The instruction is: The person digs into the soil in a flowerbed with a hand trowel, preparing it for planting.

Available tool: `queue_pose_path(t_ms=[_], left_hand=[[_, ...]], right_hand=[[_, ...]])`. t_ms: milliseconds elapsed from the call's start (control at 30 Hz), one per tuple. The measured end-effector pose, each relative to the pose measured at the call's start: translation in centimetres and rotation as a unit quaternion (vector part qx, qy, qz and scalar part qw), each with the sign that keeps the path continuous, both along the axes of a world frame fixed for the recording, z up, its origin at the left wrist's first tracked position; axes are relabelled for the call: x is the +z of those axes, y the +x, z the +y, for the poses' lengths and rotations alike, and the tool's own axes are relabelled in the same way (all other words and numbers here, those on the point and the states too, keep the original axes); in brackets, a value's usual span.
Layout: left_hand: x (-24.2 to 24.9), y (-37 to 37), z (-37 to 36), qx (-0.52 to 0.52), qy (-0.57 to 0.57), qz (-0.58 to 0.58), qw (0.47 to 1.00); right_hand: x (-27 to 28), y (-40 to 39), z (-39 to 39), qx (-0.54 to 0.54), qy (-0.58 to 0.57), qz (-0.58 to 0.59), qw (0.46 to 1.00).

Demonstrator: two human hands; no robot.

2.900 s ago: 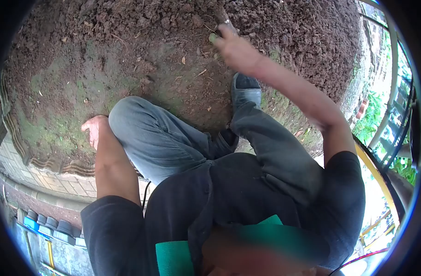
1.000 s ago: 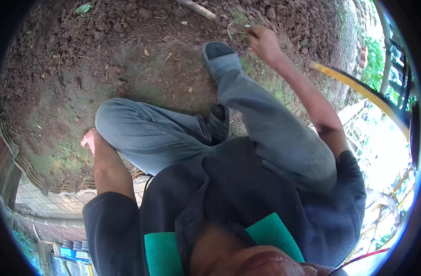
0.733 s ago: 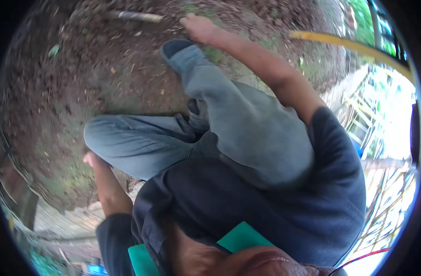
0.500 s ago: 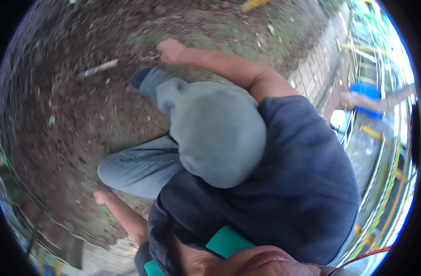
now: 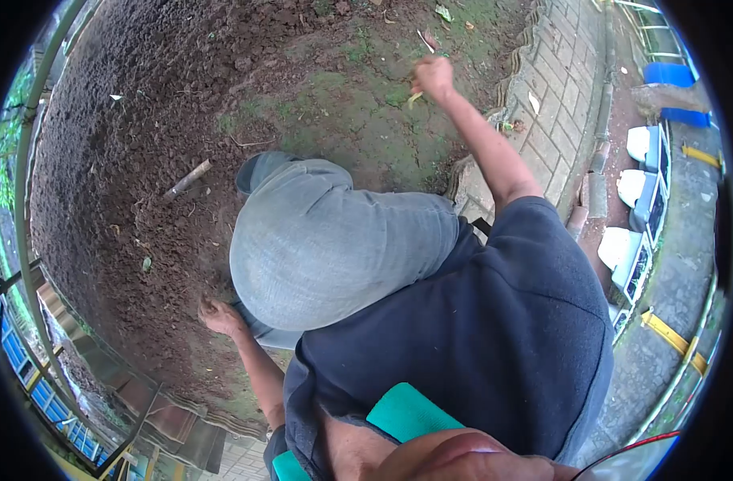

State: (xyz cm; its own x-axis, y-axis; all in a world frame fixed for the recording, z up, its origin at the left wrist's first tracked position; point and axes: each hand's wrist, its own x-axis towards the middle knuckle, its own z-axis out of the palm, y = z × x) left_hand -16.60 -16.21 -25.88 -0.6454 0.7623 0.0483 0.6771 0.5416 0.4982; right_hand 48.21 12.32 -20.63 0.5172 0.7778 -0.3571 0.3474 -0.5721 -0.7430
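My right hand (image 5: 433,76) is closed above the mossy ground at the upper middle. A small yellow strip, perhaps a leaf, sticks out below its fingers. At the left, beside my bent knee, my left hand (image 5: 220,315) is low over the brown soil (image 5: 174,264). Its fingers are curled, and whatever lies between them is too dark to make out. My grey trouser leg (image 5: 326,240) fills the middle, between both hands. A short pale stick or tube (image 5: 187,179) lies on the soil ahead of the knee.
A brick path (image 5: 555,104) runs along the right behind a scalloped tile edging (image 5: 514,76). Beyond it stand white planters (image 5: 619,247) and blue objects (image 5: 669,74). Dark tiles (image 5: 154,409) border the soil at the lower left, near a metal frame. Small leaves lie about.
My right hand has moved right, towards the path. My left hand has shifted right and slightly up in the view. The view has turned, and my knee now covers more of the middle.
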Motion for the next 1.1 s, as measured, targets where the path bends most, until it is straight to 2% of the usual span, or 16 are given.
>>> queue_pose_path(t_ms=[67,233,300,400,567,667,733,767,833,867,900,933,967,1000,1033,1100], left_hand=[[-5.3,-5.0,-3.2,0.014,0.015,-0.051,0.998],[4.0,2.7,-2.0,0.172,-0.003,-0.023,0.985],[3.1,1.0,-4.9,0.161,-0.018,0.026,0.986],[3.0,-0.6,-7.9,0.165,-0.071,0.040,0.983],[3.7,-0.8,-6.9,0.150,-0.140,0.047,0.978],[4.4,-1.2,-5.7,0.109,-0.161,0.059,0.979],[4.9,-0.9,-3.9,0.072,-0.154,0.068,0.983],[5.3,-0.4,-2.7,0.069,-0.134,0.059,0.987],[8.2,3.9,2.4,0.122,-0.099,-0.024,0.987],[1.9,-2.6,0.3,0.013,-0.049,-0.005,0.999],[6.3,3.1,5.5,0.172,-0.050,-0.144,0.973],[5.9,3.3,7.2,0.090,-0.046,-0.063,0.993],[6.5,4.7,10.0,0.140,-0.025,-0.180,0.973],[4.0,3.7,11.5,0.151,0.066,-0.341,0.925],[3.1,4.4,14.4,0.205,0.121,-0.400,0.885],[2.3,5.7,18.9,0.265,0.112,-0.543,0.789]], right_hand=[[-3.0,4.4,2.3,-0.058,0.048,-0.049,0.996],[-4.2,7.1,5.6,-0.123,0.006,-0.131,0.984],[-8.5,9.7,7.4,-0.076,0.003,-0.200,0.977],[-9.3,9.0,8.6,-0.009,0.012,-0.369,0.929],[-9.4,10.2,10.0,0.073,-0.044,-0.360,0.929],[-6.5,12.1,11.8,0.171,-0.127,-0.266,0.940],[-6.0,15.3,14.1,0.130,-0.085,-0.356,0.922],[-7.4,19.9,16.4,0.094,-0.144,-0.306,0.936],[-3.5,20.0,16.8,0.205,-0.177,-0.426,0.863],[-1.0,19.6,16.9,0.252,-0.184,-0.486,0.816],[-1.7,20.6,17.7,0.243,-0.159,-0.521,0.803],[-1.1,19.8,18.2,0.208,-0.134,-0.524,0.815],[0.2,17.9,18.2,0.221,-0.141,-0.518,0.814],[1.9,14.2,17.4,0.202,-0.142,-0.520,0.818],[0.4,13.4,18.2,0.153,-0.115,-0.486,0.853],[0.9,7.2,17.0,0.243,-0.152,-0.513,0.809]])
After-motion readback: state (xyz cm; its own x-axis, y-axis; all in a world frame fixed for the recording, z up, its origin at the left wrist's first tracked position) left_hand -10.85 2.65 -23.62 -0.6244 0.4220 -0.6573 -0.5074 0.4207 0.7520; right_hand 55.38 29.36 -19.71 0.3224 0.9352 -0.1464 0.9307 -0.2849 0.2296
